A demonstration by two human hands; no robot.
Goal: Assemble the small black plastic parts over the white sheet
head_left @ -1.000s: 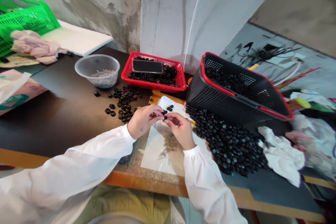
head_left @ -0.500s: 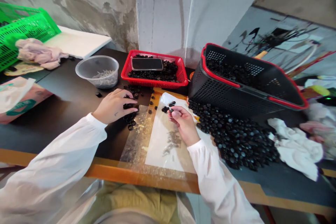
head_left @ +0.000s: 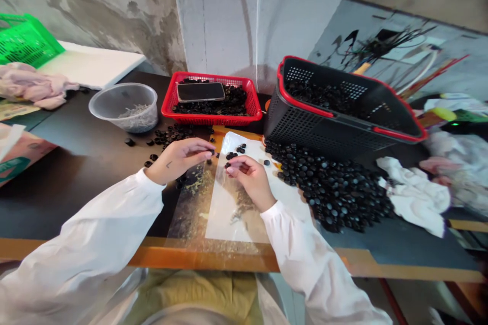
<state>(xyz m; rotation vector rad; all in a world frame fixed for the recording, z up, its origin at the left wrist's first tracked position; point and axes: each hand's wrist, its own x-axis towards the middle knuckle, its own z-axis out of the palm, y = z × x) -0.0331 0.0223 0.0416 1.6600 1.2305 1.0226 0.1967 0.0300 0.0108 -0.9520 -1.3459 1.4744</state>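
Note:
My left hand [head_left: 181,158] is over the board's left part, its thumb and fingertips closed around a small black round cap. Facing it, my right hand [head_left: 250,180] pinches another small black cap [head_left: 227,165] above a white sheet [head_left: 219,213]. A narrow gap separates the two sets of fingertips. Several black caps [head_left: 241,149] lie on the sheet just beyond my right fingers, and a single cap [head_left: 267,162] rests to their right. Behind my left hand, loose black ring-like pieces [head_left: 171,133] are scattered on the dark table.
A clear tub [head_left: 124,106] holds thin metal pieces. Behind are a red basket [head_left: 211,120] with black parts and a phone [head_left: 201,92]. A black basket [head_left: 324,124] stands by a large heap of caps [head_left: 335,188]. A tissue box [head_left: 26,155] sits left, a white cloth [head_left: 415,195] right.
My left hand has moved right, from the loose black pieces toward my right hand, and now pinches a cap. A lone cap now shows on the sheet right of my right hand. The view has shifted.

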